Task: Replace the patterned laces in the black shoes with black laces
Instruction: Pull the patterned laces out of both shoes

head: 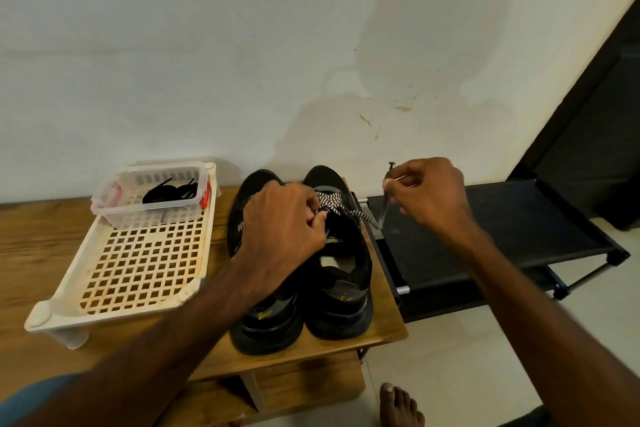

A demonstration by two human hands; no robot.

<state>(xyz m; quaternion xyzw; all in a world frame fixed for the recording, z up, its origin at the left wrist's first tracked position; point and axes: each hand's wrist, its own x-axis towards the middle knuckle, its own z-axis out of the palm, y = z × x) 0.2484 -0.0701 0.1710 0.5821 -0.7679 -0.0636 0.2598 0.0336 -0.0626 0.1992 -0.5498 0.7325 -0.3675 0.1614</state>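
Two black shoes stand side by side on the wooden table (41, 246), the left shoe (263, 319) and the right shoe (346, 288). A black-and-white patterned lace (329, 201) crosses the right shoe's upper eyelets. My left hand (284, 229) rests over the shoes and pinches the lace at the right shoe's tongue. My right hand (429, 194) is raised to the right of the shoes and grips the blurred free end of the same lace. Black laces (169, 192) lie coiled in a small clear box (152, 198).
The clear box sits at the back of a white perforated tray (138, 270) on the table's left. A low black fabric rack (512, 229) stands to the right of the table. A white wall is behind. My bare foot (398, 406) is on the floor.
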